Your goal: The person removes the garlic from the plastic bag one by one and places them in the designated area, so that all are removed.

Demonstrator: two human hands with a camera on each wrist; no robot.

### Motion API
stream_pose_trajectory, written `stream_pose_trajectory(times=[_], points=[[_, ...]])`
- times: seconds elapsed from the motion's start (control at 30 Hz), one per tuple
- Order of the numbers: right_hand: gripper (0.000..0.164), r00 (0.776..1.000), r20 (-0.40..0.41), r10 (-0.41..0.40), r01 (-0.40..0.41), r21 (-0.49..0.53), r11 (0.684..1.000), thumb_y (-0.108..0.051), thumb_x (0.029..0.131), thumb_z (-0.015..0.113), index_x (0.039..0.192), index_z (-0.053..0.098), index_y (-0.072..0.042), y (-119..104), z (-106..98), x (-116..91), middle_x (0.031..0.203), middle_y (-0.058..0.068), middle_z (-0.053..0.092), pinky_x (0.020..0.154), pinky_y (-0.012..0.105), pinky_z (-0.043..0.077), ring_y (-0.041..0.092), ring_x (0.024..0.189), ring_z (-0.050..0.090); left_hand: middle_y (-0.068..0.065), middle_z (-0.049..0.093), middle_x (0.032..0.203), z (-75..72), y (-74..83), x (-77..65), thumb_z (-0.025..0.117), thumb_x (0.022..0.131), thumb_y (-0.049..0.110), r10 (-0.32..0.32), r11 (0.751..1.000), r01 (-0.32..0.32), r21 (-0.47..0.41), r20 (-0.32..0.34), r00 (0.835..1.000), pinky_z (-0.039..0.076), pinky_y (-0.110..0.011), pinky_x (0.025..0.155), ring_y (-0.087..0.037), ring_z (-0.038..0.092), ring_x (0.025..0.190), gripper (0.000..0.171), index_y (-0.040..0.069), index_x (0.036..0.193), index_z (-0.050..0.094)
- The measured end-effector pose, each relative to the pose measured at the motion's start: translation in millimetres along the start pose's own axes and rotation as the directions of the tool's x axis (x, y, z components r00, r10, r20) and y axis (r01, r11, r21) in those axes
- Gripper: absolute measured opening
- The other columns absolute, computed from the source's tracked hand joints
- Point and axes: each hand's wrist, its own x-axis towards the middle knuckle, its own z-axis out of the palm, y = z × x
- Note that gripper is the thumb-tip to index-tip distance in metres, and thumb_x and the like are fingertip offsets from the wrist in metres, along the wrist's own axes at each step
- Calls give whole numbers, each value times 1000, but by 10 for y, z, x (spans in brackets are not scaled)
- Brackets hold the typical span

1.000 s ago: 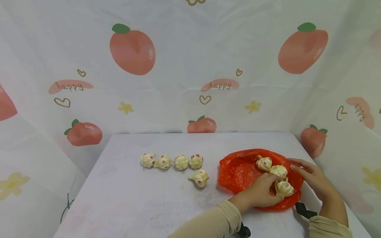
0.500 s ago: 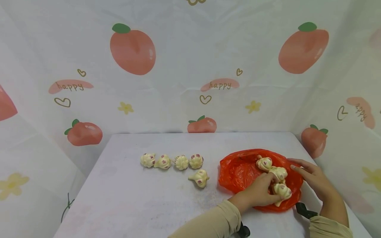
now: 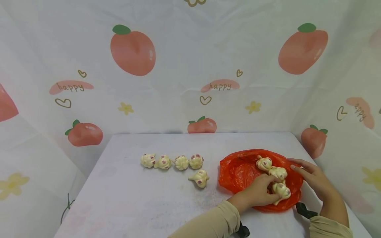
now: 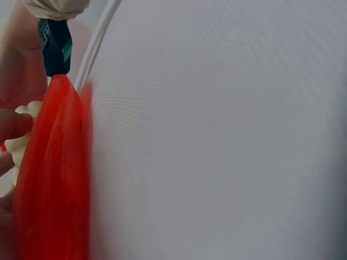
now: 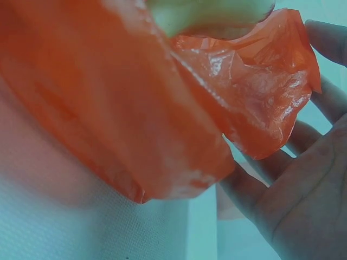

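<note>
In the head view, my left hand [image 3: 257, 191] reaches into a red plastic bag [image 3: 238, 173], thumb and fingers gripping a garlic bulb [image 3: 282, 191] near the bag's front right side. Two more garlic bulbs [image 3: 264, 163] lie in the bag behind it. My right hand [image 3: 317, 181] is at the bag's right rim, fingers extended against the plastic. The right wrist view shows those fingers [image 5: 331, 100] spread along the outside of the bag [image 5: 265, 103]. From the left wrist, the bag's wall [image 4: 54, 179] hides much of the held bulb.
Left of the bag, four-across is a row of several garlic bulbs [image 3: 181, 162] on the white table [image 3: 134, 198], with one bulb [image 3: 200, 178] in front. A patterned cloth [image 3: 172, 66] hangs behind and at both sides.
The gripped garlic bulb has turned and shifted slightly left and toward the front within the bag. My right hand stays at the rim.
</note>
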Motion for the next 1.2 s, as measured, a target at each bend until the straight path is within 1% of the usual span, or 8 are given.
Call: stream_pose_trajectory(times=[0.03,0.13,0.23,0.3,0.4,0.67,0.93,1.2], points=[[50,1000,5,1,-1,7,1000,-36,113,52,151,55,-5,3,1,0,114,-44,52,99,61,56,-19,107,42,16,59,122,-6,-2,-1,77,99,31,7,1000,-7,-4,-3,1000,46,-9,86,6,48,105,45,25,140,62],[49,1000,3,8,-8,7,1000,-36,113,52,151,56,-6,2,5,0,114,-43,52,100,62,56,-18,107,42,16,57,115,-31,-2,-6,78,98,30,29,999,-30,-14,-15,999,46,-8,81,6,48,101,41,24,136,63],[49,1000,6,10,-10,5,1000,-36,113,52,151,56,-6,12,0,4,114,-44,52,93,38,59,-19,107,43,15,56,111,-64,4,-10,78,97,28,52,997,-54,-48,-28,998,47,-7,78,5,50,97,40,22,133,63],[48,1000,4,8,-8,8,1000,-35,112,52,151,56,-6,10,-2,4,114,-44,52,85,22,54,-20,106,44,15,57,113,-88,8,-10,78,96,27,71,995,-74,-68,-43,997,47,-7,78,6,50,97,41,20,134,63],[47,1000,5,3,-3,22,1000,-34,112,53,150,57,-6,7,-3,-1,113,-43,53,81,15,52,-20,106,45,13,61,117,-124,20,-17,78,96,24,97,990,-103,-93,-71,993,48,-6,81,7,51,98,41,17,134,64],[48,1000,5,14,-14,22,1000,-35,112,53,150,57,-6,4,-2,-6,113,-43,54,81,15,51,-19,105,46,9,64,129,-213,10,-64,77,98,22,134,986,-145,-77,-135,982,51,-6,84,9,56,107,42,16,137,61],[52,999,9,31,-31,23,999,-38,112,54,151,55,-3,-26,7,-18,111,-43,53,81,17,54,-18,103,50,7,62,127,-334,-38,-151,77,97,22,137,979,-163,-118,-203,969,53,-8,85,8,56,110,41,17,135,62],[54,999,10,33,-33,19,999,-39,111,55,151,54,-2,-39,-4,-17,110,-43,53,84,28,62,-21,101,50,4,62,129,-508,-80,-271,77,98,23,168,979,-192,-69,-264,950,51,-7,92,6,59,112,41,16,135,63]])
